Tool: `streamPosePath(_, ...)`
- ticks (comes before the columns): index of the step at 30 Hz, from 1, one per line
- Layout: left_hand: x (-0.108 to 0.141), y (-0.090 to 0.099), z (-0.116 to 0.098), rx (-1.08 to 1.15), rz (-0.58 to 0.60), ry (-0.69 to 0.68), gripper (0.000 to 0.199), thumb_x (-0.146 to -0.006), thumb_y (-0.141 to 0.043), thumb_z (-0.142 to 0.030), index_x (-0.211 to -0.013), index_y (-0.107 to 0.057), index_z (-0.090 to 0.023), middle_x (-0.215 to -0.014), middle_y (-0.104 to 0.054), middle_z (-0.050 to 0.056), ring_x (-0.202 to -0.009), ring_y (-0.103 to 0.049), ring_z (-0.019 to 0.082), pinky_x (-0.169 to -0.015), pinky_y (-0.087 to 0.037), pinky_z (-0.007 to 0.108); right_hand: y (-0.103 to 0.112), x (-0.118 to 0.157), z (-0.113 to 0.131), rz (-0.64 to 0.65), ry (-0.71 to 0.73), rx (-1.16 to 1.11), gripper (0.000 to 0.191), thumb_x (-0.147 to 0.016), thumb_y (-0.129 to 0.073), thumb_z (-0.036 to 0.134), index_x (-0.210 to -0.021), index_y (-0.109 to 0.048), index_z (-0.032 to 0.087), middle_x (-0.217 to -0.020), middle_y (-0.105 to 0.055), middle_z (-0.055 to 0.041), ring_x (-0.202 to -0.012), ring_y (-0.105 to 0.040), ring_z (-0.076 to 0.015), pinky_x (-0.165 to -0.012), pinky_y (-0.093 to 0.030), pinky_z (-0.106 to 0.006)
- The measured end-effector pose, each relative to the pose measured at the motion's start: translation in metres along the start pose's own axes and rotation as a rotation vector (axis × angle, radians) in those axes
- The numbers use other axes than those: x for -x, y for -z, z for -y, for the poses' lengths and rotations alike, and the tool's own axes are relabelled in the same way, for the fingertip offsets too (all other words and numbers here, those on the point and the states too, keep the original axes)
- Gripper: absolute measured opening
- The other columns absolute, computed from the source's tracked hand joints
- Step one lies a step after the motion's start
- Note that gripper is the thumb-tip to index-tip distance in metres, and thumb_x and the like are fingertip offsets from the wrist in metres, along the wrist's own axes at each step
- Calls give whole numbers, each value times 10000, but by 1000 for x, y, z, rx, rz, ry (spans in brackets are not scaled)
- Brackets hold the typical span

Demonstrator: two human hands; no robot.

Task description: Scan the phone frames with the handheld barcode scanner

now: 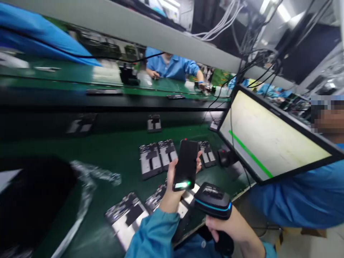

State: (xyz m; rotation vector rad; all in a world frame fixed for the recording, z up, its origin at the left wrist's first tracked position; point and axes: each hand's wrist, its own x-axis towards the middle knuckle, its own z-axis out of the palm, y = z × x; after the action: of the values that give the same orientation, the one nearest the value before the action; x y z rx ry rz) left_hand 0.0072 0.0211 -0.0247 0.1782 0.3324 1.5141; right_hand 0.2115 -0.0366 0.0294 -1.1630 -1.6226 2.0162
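My left hand (172, 179) is closed around a black smartphone (186, 157), thumb on one side and fingertips on the other. A greenish-white light patch glows across the phone's lower end. In my right hand (217, 225) is a black barcode scanner (212, 199) with a blue lit stripe, its head pointed toward the phone and its handle wrapped by my fingers. Behind and below the phone, several opened phones (150, 159) with bare inner parts lie on the green bench mat. One opened phone (127, 218) lies left of my left sleeve.
A tilted monitor (274, 132) stands at the right, with cables hanging in front. Clear plastic wrap (86, 186) and a dark object (34, 200) lie at the left. Across the bench a person in blue (172, 66) works; another person's blue sleeve (303, 193) is at the right.
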Motion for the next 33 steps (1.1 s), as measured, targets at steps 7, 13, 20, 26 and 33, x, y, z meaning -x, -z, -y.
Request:
streamPosePath(7,-11,7,12,-63,-73,21,447,-811,-642,-561,-1090,-679,-214,-947,-702,98,-720,-669,182,-602,-594,292,12,10,-5,-66,61,-54,474,-679,-800,582,-866,-674,166,-709,-658,-7,-495,-560,-92,-539,-473,-238)
streamPosePath(13,-18,9,23,-510,-284,-250,345,-681,-840,-406,-918,-686,-207,-843,-702,34,-804,-681,176,-671,-562,237,25,30,-1,-473,176,324,497,-644,-831,423,-1067,-648,238,-959,-747,-97,-805,-714,-305,-787,-580,-490)
streamPosePath(20,-7,-17,23,-930,-373,-452,276,-766,-759,-380,-963,-702,-195,-959,-729,72,-939,-667,245,-849,-515,329,-1,14,21,-446,222,474,325,-776,-679,251,-1095,-643,207,-1017,-734,-76,-903,-692,-256,-857,-567,-385)
streamPosePath(26,-8,-18,21,-1066,-444,-512,306,-781,-741,-434,-964,-632,-213,-941,-702,55,-874,-643,226,-826,-490,323,2,4,18,-442,185,556,277,-786,-687,274,-1036,-643,163,-954,-731,-81,-846,-679,-235,-811,-567,-333)
streamPosePath(33,-10,-9,20,-921,-466,-543,358,-914,-537,-528,-744,-566,-214,-746,-566,21,-771,-545,191,-731,-430,278,1,6,21,-348,220,491,398,-773,-698,207,-1164,-628,173,-1080,-737,-100,-914,-704,-257,-819,-579,-342)
